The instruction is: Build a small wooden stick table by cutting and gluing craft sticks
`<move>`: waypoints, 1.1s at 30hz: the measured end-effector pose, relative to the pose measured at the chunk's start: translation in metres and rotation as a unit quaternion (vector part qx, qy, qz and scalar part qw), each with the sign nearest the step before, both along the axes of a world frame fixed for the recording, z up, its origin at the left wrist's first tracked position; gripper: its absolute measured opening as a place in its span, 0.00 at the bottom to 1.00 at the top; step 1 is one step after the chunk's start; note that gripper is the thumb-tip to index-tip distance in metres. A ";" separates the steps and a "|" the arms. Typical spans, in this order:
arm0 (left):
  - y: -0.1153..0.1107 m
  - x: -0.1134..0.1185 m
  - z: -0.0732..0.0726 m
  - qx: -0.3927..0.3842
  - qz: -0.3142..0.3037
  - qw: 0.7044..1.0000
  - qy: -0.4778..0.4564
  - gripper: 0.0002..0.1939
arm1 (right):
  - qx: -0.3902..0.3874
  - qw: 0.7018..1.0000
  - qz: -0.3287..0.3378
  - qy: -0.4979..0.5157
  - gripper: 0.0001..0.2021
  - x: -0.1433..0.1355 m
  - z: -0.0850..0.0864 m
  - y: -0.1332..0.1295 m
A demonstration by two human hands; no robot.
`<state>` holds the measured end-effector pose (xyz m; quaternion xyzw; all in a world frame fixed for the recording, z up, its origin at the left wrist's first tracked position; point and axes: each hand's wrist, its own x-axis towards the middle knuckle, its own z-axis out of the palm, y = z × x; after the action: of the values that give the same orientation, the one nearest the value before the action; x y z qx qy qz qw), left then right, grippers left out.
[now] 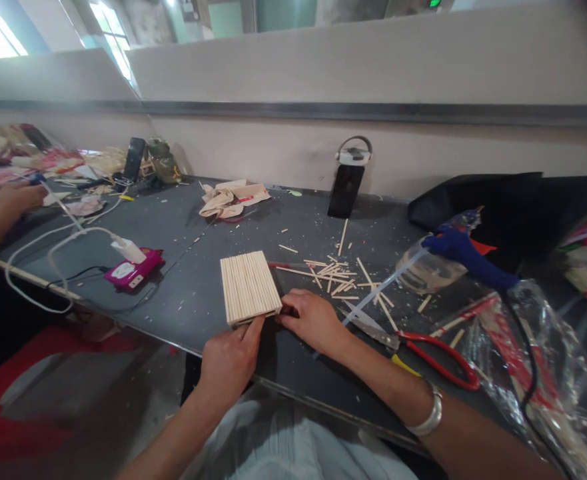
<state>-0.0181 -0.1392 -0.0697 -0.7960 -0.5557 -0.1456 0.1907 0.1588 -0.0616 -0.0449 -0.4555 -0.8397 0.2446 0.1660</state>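
Note:
A square block of pale wooden sticks [250, 283], laid side by side on top, sits near the table's front edge. My left hand [230, 360] is closed at its front edge, the index finger pressed on the lower side. At the front right corner, my right hand [310, 320] has its fingertips pinched against the block; part of the fingers is hidden. Loose short sticks [336, 273] lie scattered behind my right hand. Scissors with red handles [440, 353] lie beside my right forearm. A blue glue gun [468, 253] with a clear glue stick in it rests farther right.
On the left stands a magenta power strip [136, 270] with a white plug and cables. A phone [346, 191] leans on a bottle at the back. Crumpled paper [230, 199], a black bag [483, 207] and plastic wrapping [548, 347] lie around. Another person's hand [20, 198] is far left.

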 end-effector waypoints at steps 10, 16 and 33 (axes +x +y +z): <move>0.004 -0.001 0.003 0.016 -0.018 1.000 -0.007 0.16 | 0.010 1.000 0.012 -0.001 0.04 0.000 -0.003 0.001; 0.005 -0.001 0.002 0.025 -0.020 0.999 -0.013 0.14 | 0.017 1.000 0.021 0.000 0.05 -0.001 -0.001 0.000; 0.005 -0.001 0.001 0.022 -0.009 0.999 -0.024 0.11 | 0.033 0.998 0.052 -0.022 0.05 -0.002 0.002 -0.002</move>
<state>-0.0189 -0.1338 -0.0685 -0.7931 -0.5492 -0.1787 0.1937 0.1568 -0.0633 -0.0434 -0.4107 -0.8733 0.2151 0.1497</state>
